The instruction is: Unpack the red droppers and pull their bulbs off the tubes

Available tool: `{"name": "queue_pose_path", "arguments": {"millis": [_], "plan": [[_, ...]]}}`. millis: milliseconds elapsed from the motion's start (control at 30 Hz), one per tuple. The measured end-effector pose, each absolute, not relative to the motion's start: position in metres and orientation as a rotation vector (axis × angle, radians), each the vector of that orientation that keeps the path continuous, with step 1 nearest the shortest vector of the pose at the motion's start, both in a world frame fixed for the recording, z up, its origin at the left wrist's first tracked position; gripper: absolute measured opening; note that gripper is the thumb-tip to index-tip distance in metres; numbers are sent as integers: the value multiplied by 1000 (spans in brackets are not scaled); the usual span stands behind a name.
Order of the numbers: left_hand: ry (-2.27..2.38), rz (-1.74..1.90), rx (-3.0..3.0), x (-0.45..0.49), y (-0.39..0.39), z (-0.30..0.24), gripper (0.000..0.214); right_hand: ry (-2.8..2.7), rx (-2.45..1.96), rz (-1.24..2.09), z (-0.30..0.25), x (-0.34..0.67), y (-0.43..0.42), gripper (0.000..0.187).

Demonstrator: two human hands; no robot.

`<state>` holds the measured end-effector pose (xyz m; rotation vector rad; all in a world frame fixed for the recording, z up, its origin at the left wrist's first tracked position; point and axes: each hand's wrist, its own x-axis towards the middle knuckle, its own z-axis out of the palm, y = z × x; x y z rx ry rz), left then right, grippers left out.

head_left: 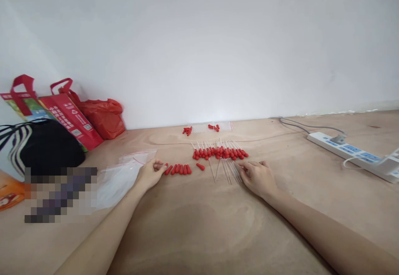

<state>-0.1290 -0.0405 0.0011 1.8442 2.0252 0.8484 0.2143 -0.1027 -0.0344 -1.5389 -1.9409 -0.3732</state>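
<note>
Two bare forearms reach forward over the plywood bench [199, 233]. Left hand [152, 174]: grip narrow, fingers curled, tips at the end of a short row of loose red caps [179, 169] — whether one is pinched cannot be told. Right hand [257, 178]: grip wide, fingers laid flat on a fan of clear tubes [229, 171]. Just beyond both grips lies a row of capped tubes [220, 152]; further off, two small cap piles [187, 130]. Outside the left grip — clear bags [124, 175]; well right of the right grip, a power strip [352, 153].
</note>
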Motion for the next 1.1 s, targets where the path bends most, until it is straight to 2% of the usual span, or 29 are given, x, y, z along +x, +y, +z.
{"name": "queue_pose_path", "arguments": {"millis": [433,633,733,833,967,1100], "plan": [[1941,832,1825,-127,-38,0,37,-2020,-1575,-223,-37,205,-102,23],[2074,737,1862,-130,-39,5,34,-1975,-1564,-148,-37,206,-101,24],[2089,770,2100,-121,-45,10,29,-1988,-1573,-89,-34,207,-101,25],[1761,748,2559,-100,-51,17,22,-1985,-1619,-50,-31,207,-101,25],[1181,428,2953,-61,-49,23,18,-1951,-1657,-19,-30,208,-101,27],[930,130,3228,-33,-37,22,18,-1916,-1652,-20,-31,211,-100,28]]}}
